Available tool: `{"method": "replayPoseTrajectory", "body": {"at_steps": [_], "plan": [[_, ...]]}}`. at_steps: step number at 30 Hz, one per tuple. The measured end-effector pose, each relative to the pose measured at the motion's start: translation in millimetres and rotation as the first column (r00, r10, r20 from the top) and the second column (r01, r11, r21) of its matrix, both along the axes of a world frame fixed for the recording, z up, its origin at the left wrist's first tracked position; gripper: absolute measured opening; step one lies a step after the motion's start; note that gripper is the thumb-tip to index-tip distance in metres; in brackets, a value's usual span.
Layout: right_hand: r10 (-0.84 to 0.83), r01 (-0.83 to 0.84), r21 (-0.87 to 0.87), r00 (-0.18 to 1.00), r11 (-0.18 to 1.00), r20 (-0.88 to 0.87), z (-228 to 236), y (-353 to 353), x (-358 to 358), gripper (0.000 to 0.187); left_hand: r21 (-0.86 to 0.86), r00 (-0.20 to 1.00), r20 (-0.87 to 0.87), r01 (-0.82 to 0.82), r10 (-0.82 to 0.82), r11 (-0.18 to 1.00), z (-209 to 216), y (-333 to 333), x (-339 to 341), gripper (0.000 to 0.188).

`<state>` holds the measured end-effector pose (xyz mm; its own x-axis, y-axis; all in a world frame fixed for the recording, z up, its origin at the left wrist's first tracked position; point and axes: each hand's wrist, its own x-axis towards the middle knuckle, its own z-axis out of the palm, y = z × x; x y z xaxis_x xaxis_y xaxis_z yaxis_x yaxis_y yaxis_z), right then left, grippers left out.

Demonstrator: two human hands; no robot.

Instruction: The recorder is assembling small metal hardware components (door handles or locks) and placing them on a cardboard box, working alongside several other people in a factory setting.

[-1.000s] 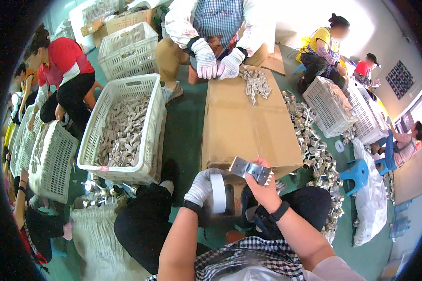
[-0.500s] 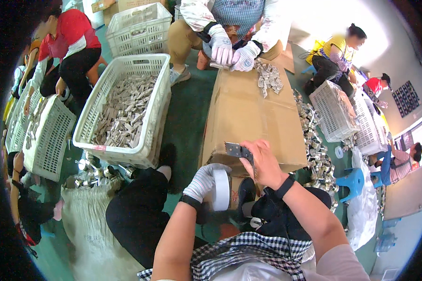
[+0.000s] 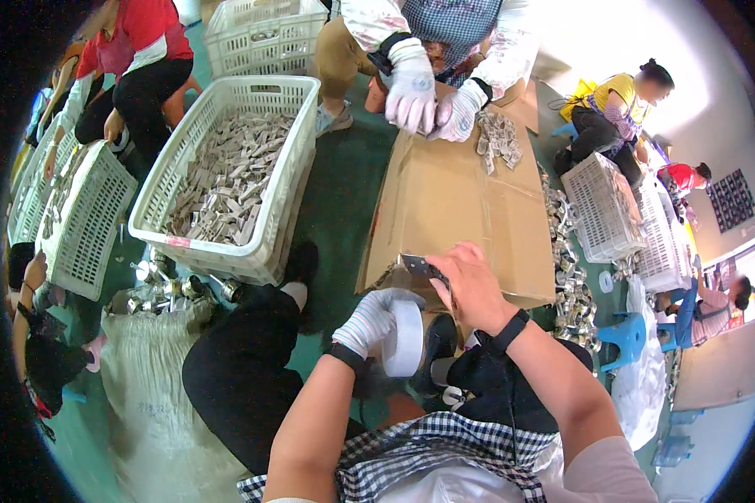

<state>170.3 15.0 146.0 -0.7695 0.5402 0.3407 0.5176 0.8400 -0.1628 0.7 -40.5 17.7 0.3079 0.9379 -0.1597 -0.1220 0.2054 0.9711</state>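
My left hand (image 3: 369, 318), in a pale striped knit glove, is closed around a wide roll of white tape (image 3: 406, 339) above my lap. Close by on its right, my bare right hand (image 3: 471, 281) grips a dark metal plate (image 3: 417, 266) that narrows into a strip and has small holes or studs. Its free end points left, over the near edge of a cardboard box (image 3: 457, 210). My fingers partly cover the plate, so its full shape is hidden.
A person across the box works with gloved hands (image 3: 432, 105) beside a small pile of metal clips (image 3: 497, 141). To the left, a white crate (image 3: 143, 225) holds many metal pieces. Metal fittings (image 3: 572, 289) and a blue stool (image 3: 622, 339) lie to the right.
The view has shifted slightly. My hands have come closer together, and the metal plate sits nearer the tape roll. Across the box, the person's gloved hands have shifted.
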Motion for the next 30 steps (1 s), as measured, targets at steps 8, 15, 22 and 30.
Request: {"method": "replayPoseTrajectory", "body": {"at_steps": [8, 15, 22, 30], "plan": [[0.147, -0.146, -0.024, 0.988, 0.989, 0.055, 2.9, 3.7, -2.9, 0.036, -0.115, 0.988, 0.151, 0.001, 0.017, 0.993, 4.5, -1.7, 9.7, 0.020], [0.234, -0.229, -0.047, 0.962, 0.972, 0.140, -0.9, 7.2, -2.1, 0.033, -0.011, 0.999, 0.035, -0.023, 0.024, 1.000, -12.0, 0.0, 11.8, 0.020], [0.274, -0.272, -0.042, 0.938, 0.961, 0.211, 12.6, 4.5, -11.3, 0.038, -0.128, 0.905, 0.420, -0.022, 0.074, 0.991, -27.9, -1.4, 16.2, 0.023], [0.298, -0.297, -0.045, 0.919, 0.954, 0.258, 20.8, 9.4, -17.7, 0.041, -0.149, 0.920, 0.388, 0.002, 0.056, 0.989, -36.5, -1.1, 11.7, 0.025]]}}
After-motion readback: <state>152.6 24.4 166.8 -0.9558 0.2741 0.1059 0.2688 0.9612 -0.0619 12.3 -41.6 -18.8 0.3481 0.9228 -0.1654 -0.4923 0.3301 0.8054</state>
